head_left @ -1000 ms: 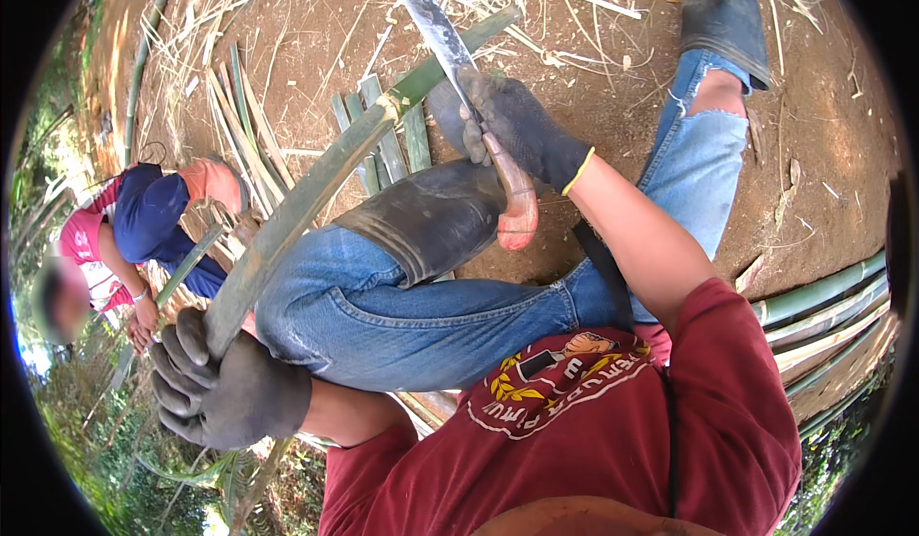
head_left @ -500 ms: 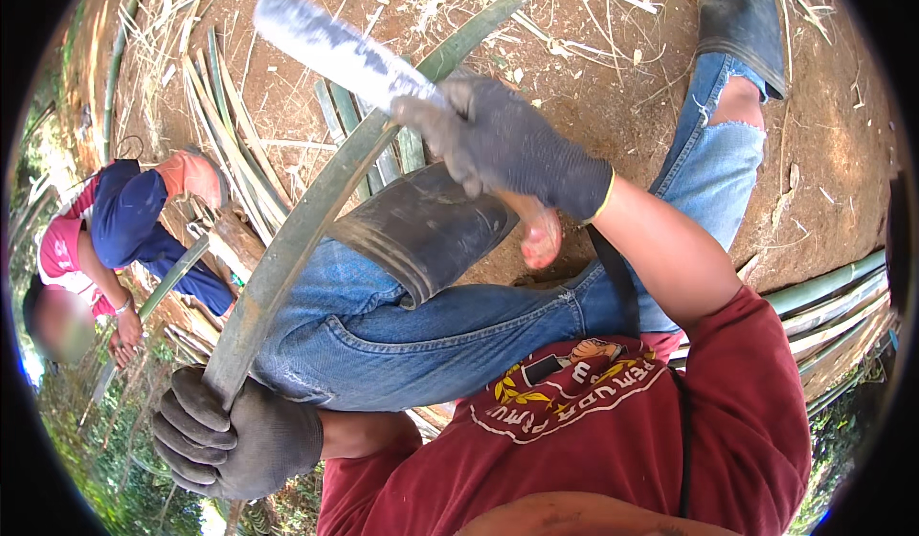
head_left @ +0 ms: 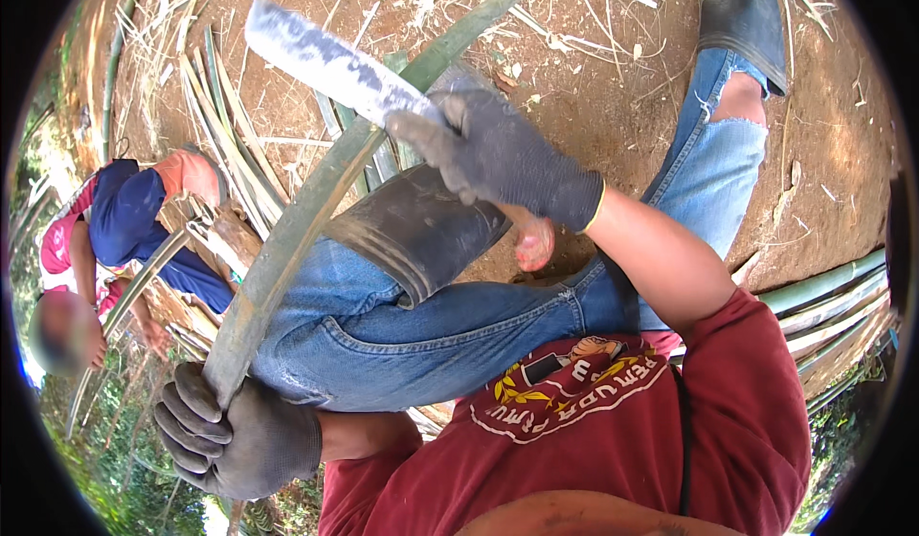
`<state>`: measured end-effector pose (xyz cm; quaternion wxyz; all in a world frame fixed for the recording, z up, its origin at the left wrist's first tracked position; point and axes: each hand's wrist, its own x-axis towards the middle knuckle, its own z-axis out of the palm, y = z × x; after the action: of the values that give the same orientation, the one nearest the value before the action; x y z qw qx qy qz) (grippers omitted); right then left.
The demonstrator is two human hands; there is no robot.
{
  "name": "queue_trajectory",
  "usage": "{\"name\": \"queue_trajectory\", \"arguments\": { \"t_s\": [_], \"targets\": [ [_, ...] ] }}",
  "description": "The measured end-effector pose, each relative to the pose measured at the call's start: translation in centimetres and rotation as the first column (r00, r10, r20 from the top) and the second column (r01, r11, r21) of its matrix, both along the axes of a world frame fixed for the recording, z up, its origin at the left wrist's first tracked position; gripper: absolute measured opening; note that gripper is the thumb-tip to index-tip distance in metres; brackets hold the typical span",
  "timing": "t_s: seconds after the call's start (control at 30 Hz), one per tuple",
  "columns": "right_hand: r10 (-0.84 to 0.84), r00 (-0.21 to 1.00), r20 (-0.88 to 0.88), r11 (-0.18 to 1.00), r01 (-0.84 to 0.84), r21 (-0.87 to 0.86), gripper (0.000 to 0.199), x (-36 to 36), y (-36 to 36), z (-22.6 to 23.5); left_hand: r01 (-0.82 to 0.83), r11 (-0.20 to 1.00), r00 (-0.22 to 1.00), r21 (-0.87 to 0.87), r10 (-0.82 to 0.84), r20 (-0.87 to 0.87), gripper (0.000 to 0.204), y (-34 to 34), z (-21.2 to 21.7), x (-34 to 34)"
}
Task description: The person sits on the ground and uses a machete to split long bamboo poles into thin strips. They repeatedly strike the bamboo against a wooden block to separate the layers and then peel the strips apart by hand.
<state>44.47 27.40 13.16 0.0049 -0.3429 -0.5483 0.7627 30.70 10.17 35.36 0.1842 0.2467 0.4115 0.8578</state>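
A long green bamboo strip (head_left: 299, 234) slants across my bent knee from lower left to upper right. Its near end is wrapped by the fingers of my left hand (head_left: 239, 433), in a dark grey work glove. My right hand (head_left: 503, 148), gloved the same way, grips a machete by its wooden handle (head_left: 532, 239), whose reddish butt sticks out below the palm. The broad, scuffed machete blade (head_left: 330, 65) points to the upper left and crosses over the strip, close to or touching it.
Split bamboo strips (head_left: 230, 134) lie on the dirt at the left, and more bamboo (head_left: 828, 301) is stacked at the right. Pale shavings (head_left: 546, 10) litter the ground ahead. At the left a co-worker (head_left: 134, 220) sits handling another bamboo strip. My rubber boots (head_left: 421, 225) are close by.
My right hand and the machete have shifted slightly left and down along the strip. My left hand stays nearly in place. The co-worker's hands and strip have moved.
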Motion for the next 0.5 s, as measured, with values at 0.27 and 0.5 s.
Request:
{"name": "queue_trajectory", "arguments": {
  "t_s": [0.27, 0.5],
  "targets": [
    [0.052, 0.999, 0.001, 0.999, -0.052, 0.013, 0.052, 0.5, 1.1, 1.4, 0.202, 0.966, 0.974, 0.162, -0.215, 0.066, 0.03, 2.1, -0.6, 1.5],
    [0.118, 0.993, -0.012, 0.991, -0.117, 0.071, 0.061, 0.3, 2.4, 1.2, 0.023, 1.0, 0.997, 0.017, -0.022, -0.078, 0.034, 1.3, -0.1, 1.0]
  ]
}}
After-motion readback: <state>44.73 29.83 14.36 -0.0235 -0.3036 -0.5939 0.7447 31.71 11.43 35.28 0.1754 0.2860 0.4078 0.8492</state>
